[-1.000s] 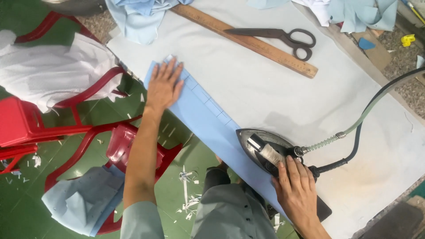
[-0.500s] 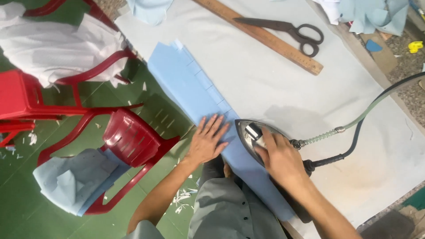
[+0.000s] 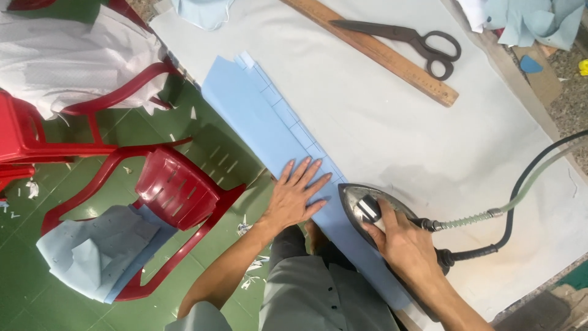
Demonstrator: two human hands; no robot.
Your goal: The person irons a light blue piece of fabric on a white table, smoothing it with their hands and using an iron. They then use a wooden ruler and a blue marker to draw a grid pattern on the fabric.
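A long strip of light blue fabric point(image 3: 257, 116) lies along the near edge of a pale grey ironing table point(image 3: 392, 129). My left hand point(image 3: 299, 193) presses flat on the strip, fingers spread, just left of the steam iron point(image 3: 361, 205). My right hand point(image 3: 401, 242) grips the iron's handle, with the iron's tip pointing toward my left hand. The iron sits on the blue strip. A hose and black cable point(image 3: 520, 196) run from the iron off to the right.
A wooden ruler point(image 3: 380, 52) and black scissors point(image 3: 407, 40) lie at the table's far side. Red plastic chairs point(image 3: 171, 190) stand on the green floor at left, holding white cloth point(image 3: 67, 52) and blue fabric pieces point(image 3: 92, 251). More blue cloth point(image 3: 539, 18) lies top right.
My left hand came back from the strip's far end to just beside the iron. The iron stays at the strip's near end.
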